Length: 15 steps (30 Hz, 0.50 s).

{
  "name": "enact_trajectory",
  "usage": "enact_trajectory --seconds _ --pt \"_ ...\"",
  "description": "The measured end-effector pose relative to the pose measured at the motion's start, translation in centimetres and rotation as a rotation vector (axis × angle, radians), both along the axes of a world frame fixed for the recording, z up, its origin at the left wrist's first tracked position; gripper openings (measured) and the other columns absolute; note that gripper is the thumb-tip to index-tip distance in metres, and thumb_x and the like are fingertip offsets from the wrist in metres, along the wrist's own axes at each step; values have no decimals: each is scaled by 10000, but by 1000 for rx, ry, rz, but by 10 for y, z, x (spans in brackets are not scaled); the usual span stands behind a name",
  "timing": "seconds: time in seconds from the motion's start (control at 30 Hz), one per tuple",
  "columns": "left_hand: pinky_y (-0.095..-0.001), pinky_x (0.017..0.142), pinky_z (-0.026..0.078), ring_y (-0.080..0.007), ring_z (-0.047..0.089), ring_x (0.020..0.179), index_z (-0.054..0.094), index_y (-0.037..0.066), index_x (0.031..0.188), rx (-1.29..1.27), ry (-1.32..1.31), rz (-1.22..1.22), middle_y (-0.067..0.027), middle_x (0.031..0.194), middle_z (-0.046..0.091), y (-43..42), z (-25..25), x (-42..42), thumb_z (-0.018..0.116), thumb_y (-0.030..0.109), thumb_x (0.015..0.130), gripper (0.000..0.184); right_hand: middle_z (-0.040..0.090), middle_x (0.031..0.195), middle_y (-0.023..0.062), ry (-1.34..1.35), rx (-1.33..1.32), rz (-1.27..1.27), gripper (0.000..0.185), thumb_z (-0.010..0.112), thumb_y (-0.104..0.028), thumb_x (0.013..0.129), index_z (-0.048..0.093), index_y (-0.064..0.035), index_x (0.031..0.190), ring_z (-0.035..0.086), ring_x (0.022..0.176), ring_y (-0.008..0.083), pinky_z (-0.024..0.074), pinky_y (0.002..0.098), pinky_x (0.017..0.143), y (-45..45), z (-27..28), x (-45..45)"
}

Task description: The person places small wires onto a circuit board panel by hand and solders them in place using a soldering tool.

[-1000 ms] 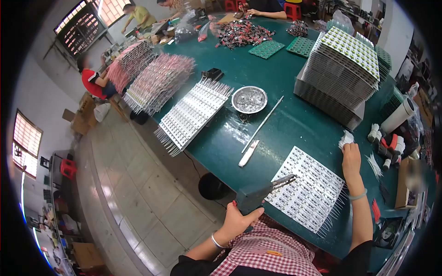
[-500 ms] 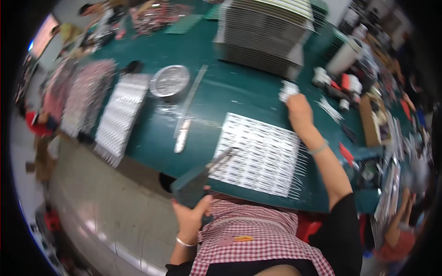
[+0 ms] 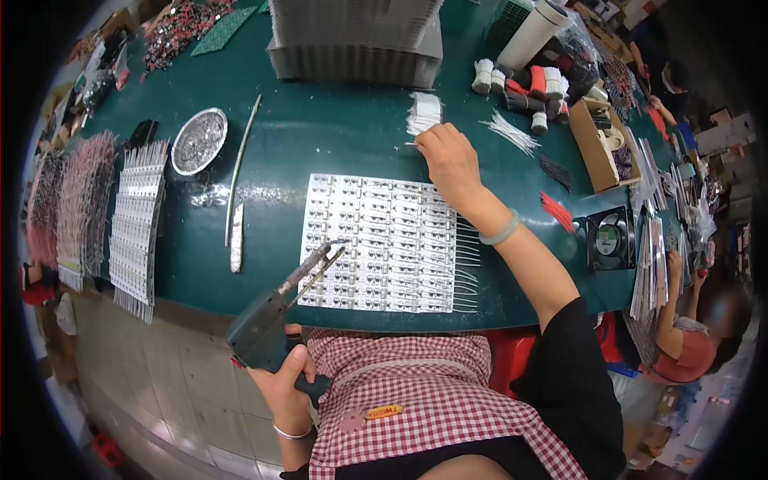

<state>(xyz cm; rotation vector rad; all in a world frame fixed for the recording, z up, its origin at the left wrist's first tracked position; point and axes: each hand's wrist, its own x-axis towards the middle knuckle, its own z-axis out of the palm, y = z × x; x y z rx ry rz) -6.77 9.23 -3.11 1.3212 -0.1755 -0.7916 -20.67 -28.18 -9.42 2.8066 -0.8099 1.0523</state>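
My left hand (image 3: 284, 384) grips a dark green soldering gun (image 3: 260, 330), its metal tip over the left part of a white circuit board panel (image 3: 376, 248). Rows of small parts cover the panel, and white wires (image 3: 466, 264) stick out from its right edge. Beyond the panel, my right hand (image 3: 450, 164) is closed in a pinch at the near end of a small bundle of white wires (image 3: 424, 110). A thin white wire (image 3: 409, 144) shows at its fingertips.
A tall stack of grey trays (image 3: 356, 48) stands at the back. To the left are a foil bowl (image 3: 199, 142), a thin rod (image 3: 242, 172) and wired panels (image 3: 138, 228). Wire bundles (image 3: 538, 88), a cardboard box (image 3: 596, 156) and a fan (image 3: 610, 238) lie right. Another person (image 3: 680, 344) sits at right.
My view has swung right, so the table's things sit further left. The soldering gun stays in my left hand near the panel; my right hand remains by the white wire bundle, now at its near end.
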Motion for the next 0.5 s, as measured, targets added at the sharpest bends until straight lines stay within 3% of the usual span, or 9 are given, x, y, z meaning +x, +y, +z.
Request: enact_trajectory --seconds 0.33,0.5 --pt "-270 502 502 -167 596 593 505 -63 1355 -36 157 20 -189 1143 663 6 -7 3 724 -4 845 559 695 869 88 -69 330 329 188 766 24 798 738 -39 973 654 778 266 524 384 679 121 27 -8" --pt "-251 517 500 -155 604 656 496 -41 1403 57 -5 -7 -189 1164 665 11 -8 -4 733 -26 818 631 684 872 78 -32 318 344 271 761 57 731 739 -28 987 637 768 246 515 368 668 141 13 -9"
